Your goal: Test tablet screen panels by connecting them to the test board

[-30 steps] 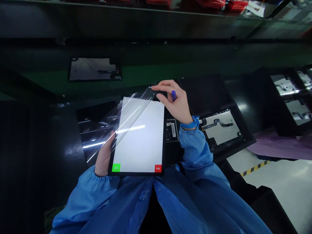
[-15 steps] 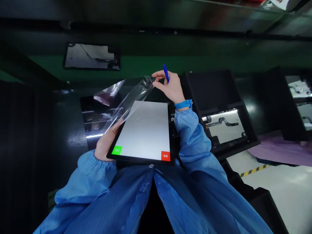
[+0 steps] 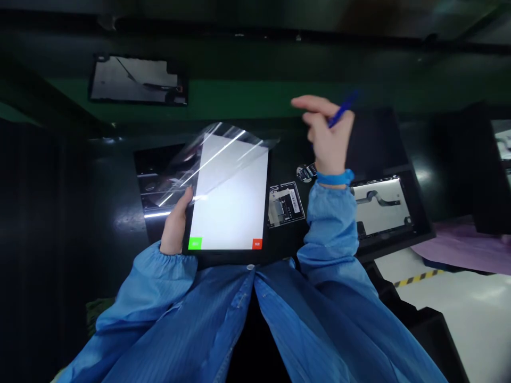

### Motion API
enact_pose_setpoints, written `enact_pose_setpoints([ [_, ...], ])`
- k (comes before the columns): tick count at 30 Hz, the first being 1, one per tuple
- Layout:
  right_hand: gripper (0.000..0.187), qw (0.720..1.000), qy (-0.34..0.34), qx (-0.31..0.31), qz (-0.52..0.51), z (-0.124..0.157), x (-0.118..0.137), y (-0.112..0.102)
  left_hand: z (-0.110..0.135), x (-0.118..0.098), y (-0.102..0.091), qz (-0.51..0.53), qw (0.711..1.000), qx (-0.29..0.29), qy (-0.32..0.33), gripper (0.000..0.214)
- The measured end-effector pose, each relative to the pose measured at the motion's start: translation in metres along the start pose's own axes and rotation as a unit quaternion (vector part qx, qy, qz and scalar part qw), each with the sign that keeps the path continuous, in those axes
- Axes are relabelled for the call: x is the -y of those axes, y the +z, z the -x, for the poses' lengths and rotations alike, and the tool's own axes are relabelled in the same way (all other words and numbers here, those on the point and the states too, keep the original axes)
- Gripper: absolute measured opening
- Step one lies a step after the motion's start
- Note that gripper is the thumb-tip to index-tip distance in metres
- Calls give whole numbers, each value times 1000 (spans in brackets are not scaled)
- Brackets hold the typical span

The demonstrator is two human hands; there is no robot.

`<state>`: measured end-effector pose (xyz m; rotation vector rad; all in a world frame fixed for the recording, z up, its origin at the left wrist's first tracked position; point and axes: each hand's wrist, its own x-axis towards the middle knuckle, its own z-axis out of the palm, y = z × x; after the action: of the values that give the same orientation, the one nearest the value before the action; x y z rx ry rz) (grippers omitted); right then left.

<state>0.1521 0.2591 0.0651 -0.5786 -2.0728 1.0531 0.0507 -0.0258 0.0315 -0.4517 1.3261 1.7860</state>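
My left hand grips the left edge of a lit tablet screen, its thumb on the front. The screen is white, with a green box at its lower left corner and a red one at its lower right. A clear plastic film curls over the upper left of the screen; its lower end lies by my left thumb. My right hand is up to the right, away from the film. A blue pen is tucked in it, blurred by motion.
Small circuit parts lie right of the screen. Farther right, a black tray holds a display panel with a flex cable. Another panel lies at the back left. A dark glossy sheet sits beyond my left hand.
My right hand has let go of the film and moved right, keeping the pen. The film has fallen back over the screen's top. The tablet screen stands more upright in view.
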Motion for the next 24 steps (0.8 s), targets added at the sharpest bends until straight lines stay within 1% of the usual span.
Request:
enact_pose_setpoints([
  [1, 33, 999, -10, -29, -15, 5, 11, -8, 1, 2, 0, 3, 999, -27, 24, 24],
  [2, 35, 999, -26, -30, -31, 12, 23, -15, 2, 3, 0, 4, 998, -42, 43, 23],
  [3, 39, 998, -41, -27, -47, 20, 36, -20, 2, 5, -1, 6, 997, -44, 58, 24],
  [4, 48, 998, -35, -14, -47, 29, 48, -23, 2, 6, -2, 7, 997, -35, 74, 26],
  [5, 55, 999, -31, -29, -32, 39, 60, -24, 2, 7, -3, 8, 996, -23, 85, 29],
  [6, 56, 999, -20, -43, -19, 49, 70, -22, 1, 8, -5, 10, 996, -8, 86, 31],
  [7, 51, 999, -15, -48, -15, 59, 78, -18, 0, 9, -6, 13, 996, 5, 83, 32],
  [8, 38, 999, -7, -39, -17, 68, 84, -13, -1, 9, -6, 17, 997, 13, 78, 31],
  [9, 26, 1000, -1, -8, -27, 76, 88, -5, -3, 10, -7, 20, 997, 14, 76, 30],
  [10, 19, 999, -8, 41, -29, 82, 90, 3, -4, 11, -8, 20, 997, 11, 73, 30],
  [11, 21, 994, -28, 103, -15, 86, 91, 11, -5, 12, -8, 17, 997, 12, 71, 31],
  [12, 25, 984, -60, 166, 15, 89, 91, 20, -5, 13, -9, 12, 997, 19, 72, 33],
  [13, 31, 968, -97, 222, 62, 91, 90, 28, -6, 14, -10, 6, 997, 31, 74, 37],
  [14, 42, 948, -130, 264, 118, 93, 88, 35, -6, 15, -11, -1, 996, 49, 77, 40],
  [16, 73, 913, -168, 307, 210, 97, 83, 48, -6, 16, -14, -11, 993, 84, 80, 44],
  [17, 80, 903, -172, 314, 237, 100, 79, 54, -6, 16, -15, -12, 992, 92, 85, 44],
  [18, 80, 897, -177, 315, 254, 104, 75, 58, -6, 16, -17, -13, 991, 94, 89, 44],
  [19, 71, 894, -187, 310, 264, 109, 71, 62, -7, 16, -18, -14, 991, 94, 91, 44],
  [21, 39, 898, -219, 276, 264, 121, 62, 67, -8, 16, -19, -16, 992, 90, 84, 46],
  [22, 23, 903, -237, 249, 258, 126, 59, 68, -9, 16, -18, -18, 993, 87, 80, 45],
  [23, 11, 910, -255, 216, 247, 131, 56, 68, -9, 16, -17, -20, 993, 81, 78, 44],
  [24, 7, 917, -268, 180, 234, 134, 55, 66, -9, 16, -15, -20, 994, 71, 78, 41],
])
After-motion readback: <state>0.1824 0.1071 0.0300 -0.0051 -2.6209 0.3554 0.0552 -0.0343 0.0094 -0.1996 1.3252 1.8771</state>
